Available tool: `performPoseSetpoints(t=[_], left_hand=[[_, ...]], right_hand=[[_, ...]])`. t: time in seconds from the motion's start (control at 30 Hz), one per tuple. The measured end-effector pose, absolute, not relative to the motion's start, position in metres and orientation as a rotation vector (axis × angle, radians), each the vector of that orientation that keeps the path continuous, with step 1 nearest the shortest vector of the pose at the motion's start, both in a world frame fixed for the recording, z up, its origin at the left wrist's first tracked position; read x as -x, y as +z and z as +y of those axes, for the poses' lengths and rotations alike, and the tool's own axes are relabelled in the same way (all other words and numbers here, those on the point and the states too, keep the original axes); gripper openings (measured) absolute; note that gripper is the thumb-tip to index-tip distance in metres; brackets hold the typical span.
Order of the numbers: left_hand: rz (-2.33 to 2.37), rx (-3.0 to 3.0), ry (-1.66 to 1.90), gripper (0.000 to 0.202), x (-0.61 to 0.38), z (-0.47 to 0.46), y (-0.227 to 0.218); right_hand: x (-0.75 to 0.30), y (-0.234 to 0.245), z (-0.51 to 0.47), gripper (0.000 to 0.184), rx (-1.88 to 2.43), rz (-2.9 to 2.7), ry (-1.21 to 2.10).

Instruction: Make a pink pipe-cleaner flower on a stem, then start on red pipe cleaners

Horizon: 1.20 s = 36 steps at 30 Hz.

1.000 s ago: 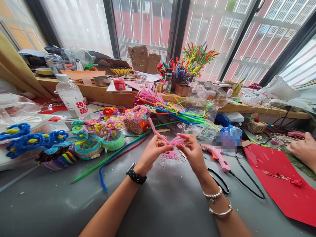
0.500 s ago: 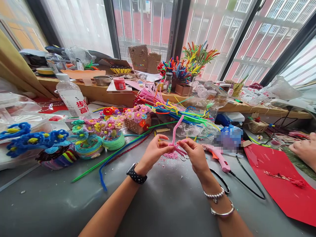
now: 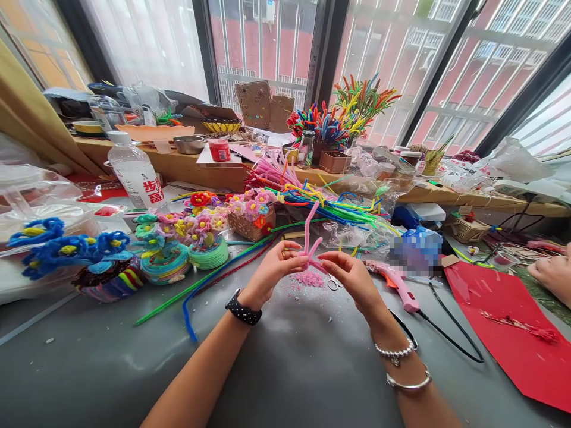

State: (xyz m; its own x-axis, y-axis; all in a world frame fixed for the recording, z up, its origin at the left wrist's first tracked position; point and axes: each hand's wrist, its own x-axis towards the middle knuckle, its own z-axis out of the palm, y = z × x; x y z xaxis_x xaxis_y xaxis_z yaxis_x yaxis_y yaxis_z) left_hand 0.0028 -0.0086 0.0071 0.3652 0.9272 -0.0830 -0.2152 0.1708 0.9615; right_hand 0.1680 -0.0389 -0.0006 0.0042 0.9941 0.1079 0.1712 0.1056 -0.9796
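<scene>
A bent pink pipe cleaner (image 3: 308, 229) is held up between my two hands, with one long end rising and shorter pieces around the bend. My left hand (image 3: 277, 266) pinches it at the bend, thumb against fingers. From the other side, the fingertips of my right hand (image 3: 352, 280) are closed on a short end. Below and behind them lies a small heap of pink bits (image 3: 310, 279) on the grey table (image 3: 307, 368). The scissors (image 3: 332, 283), partly hidden, rest near my right fingers.
A pink glue gun (image 3: 404, 291) with a black cord lies to the right, before a red sheet (image 3: 513, 321). Another person's hand (image 3: 551, 274) is at the far right. Pipe-cleaner flower pots (image 3: 209, 252) stand left; loose pipe cleaners (image 3: 348, 208) lie behind.
The pipe cleaner has turned in my fingers: a short end that pointed lower right now angles upward. My right hand has shifted slightly outward from my left.
</scene>
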Motion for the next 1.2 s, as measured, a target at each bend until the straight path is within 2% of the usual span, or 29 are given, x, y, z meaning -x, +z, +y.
performPoseSetpoints(t=[0.33,0.57,0.8,0.97,1.2], left_hand=[[0.88,-1.218,0.925,0.041,-0.005,-0.009,0.007],[0.69,-1.268,0.627,0.038,-0.003,-0.014,0.008],[0.758,-0.933,0.886,0.033,-0.006,-0.012,0.01],[0.713,-0.868,0.918,0.025,-0.008,-0.012,0.009],[0.687,-0.842,0.877,0.025,-0.013,-0.018,0.01]], right_hand=[[-0.171,0.001,-0.04,0.021,1.292,-1.458,0.947],[-0.171,-0.001,-0.037,0.019,1.143,-1.253,1.138],[-0.17,-0.009,-0.032,0.027,1.048,-0.929,1.2],[-0.169,-0.005,-0.036,0.02,1.005,-1.175,1.153],[-0.162,-0.006,-0.038,0.01,0.849,-1.068,1.217]])
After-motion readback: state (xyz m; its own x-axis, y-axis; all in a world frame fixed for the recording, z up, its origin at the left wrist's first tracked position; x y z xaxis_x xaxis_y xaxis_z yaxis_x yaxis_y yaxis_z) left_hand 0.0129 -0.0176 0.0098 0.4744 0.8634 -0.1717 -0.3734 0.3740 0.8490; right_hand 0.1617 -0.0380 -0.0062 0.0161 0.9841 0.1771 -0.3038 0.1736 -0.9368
